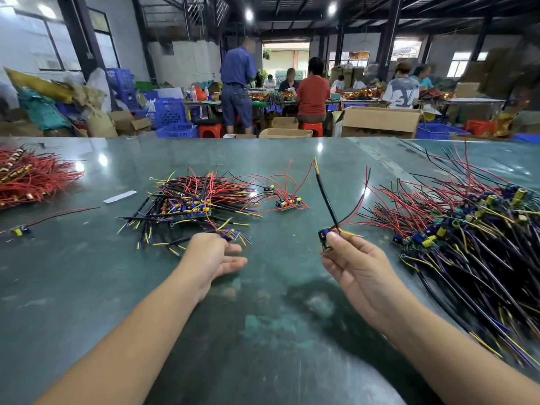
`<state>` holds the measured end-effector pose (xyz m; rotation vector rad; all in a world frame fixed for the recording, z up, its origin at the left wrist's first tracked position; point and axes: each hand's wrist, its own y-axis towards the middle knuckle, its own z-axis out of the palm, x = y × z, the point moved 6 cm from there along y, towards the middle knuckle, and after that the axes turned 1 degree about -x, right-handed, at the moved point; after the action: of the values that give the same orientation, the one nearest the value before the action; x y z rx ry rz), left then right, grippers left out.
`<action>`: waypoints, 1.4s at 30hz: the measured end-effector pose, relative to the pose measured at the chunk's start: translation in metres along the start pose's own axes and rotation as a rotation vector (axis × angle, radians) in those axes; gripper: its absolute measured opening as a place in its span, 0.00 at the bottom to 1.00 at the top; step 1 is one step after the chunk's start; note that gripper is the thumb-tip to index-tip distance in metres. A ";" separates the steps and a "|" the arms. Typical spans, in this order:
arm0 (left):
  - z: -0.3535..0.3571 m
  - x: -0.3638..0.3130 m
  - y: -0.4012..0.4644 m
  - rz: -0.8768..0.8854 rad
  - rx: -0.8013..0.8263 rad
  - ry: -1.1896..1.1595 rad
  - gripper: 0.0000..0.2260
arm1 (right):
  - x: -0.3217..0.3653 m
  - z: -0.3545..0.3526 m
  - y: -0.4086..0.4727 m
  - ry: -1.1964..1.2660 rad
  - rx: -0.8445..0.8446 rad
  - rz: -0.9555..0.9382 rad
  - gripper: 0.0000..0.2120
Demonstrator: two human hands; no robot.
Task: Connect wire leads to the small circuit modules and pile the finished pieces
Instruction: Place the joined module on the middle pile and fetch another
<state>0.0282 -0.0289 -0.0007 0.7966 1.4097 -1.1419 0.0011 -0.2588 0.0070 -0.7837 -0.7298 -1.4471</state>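
on the green desk (87, 287), between two heaps of wired boards, the right hand (355, 267) pinches a small circuit module (325, 238) by its edges between thumb and fingertips, raised off the surface, its black lead (326, 197) and red lead (358, 204) standing up above it. the left hand (214, 255) hangs released, fingers loosely spread, right beside a module (230, 235) at the near edge of the middle pile (190, 203); whether it touches it i cannot tell. a larger pile (467, 238) lies to the right, a red wire bundle (32, 176) far left. the module looks light and rigid but likely fragile at its joints, so hold the board edges, not the floppy, easily tangled wires. no container sits on the desk; behind it, cardboard boxes (380, 121) and blue crates (169, 112) stand, their contents not visible.
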 end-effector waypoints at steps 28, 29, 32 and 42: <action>0.057 0.005 -0.054 0.301 0.529 0.041 0.05 | 0.014 0.029 -0.026 -1.129 0.096 -0.847 0.09; 0.057 0.004 -0.054 0.310 0.535 0.054 0.05 | 0.014 0.029 -0.026 -1.110 0.105 -0.840 0.08; 0.056 0.002 -0.054 0.320 0.532 0.048 0.07 | 0.016 0.028 -0.024 -1.040 0.126 -0.793 0.07; 0.042 -0.014 -0.047 0.485 0.281 -0.067 0.10 | 0.021 0.022 -0.018 -0.815 0.044 -0.740 0.08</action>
<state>0.0007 -0.0816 0.0252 1.2107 0.9361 -0.9801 -0.0157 -0.2521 0.0366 -1.1500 -1.8082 -1.7305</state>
